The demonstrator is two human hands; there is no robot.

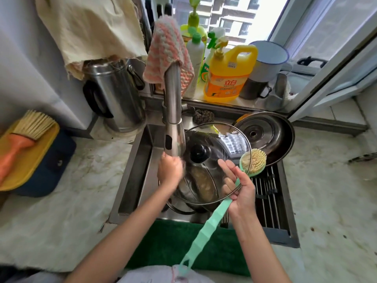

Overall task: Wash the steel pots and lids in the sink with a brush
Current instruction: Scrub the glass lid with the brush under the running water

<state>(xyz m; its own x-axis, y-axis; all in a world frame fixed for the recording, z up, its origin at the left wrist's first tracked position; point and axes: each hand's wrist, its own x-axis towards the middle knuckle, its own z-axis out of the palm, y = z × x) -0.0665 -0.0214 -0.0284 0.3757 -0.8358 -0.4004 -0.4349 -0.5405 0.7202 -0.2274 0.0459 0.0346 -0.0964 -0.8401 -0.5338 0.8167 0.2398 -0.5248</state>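
A glass lid with a steel rim and a black knob is held tilted over the sink, just under the faucet. My right hand pinches the lid's right rim, with fingers showing through the glass. The same hand holds the green handle of a long brush, whose bristle head pokes out past the rim. My left hand is blurred at the lid's left edge. A steel pot sits beneath the lid. A steel lid lies in a dark pan at the back right.
A slatted drain rack fills the sink's right side. On the sill stand a yellow detergent bottle and other bottles. A steel kettle and an orange brush on a yellow board are on the left counter. A green mat drapes the front edge.
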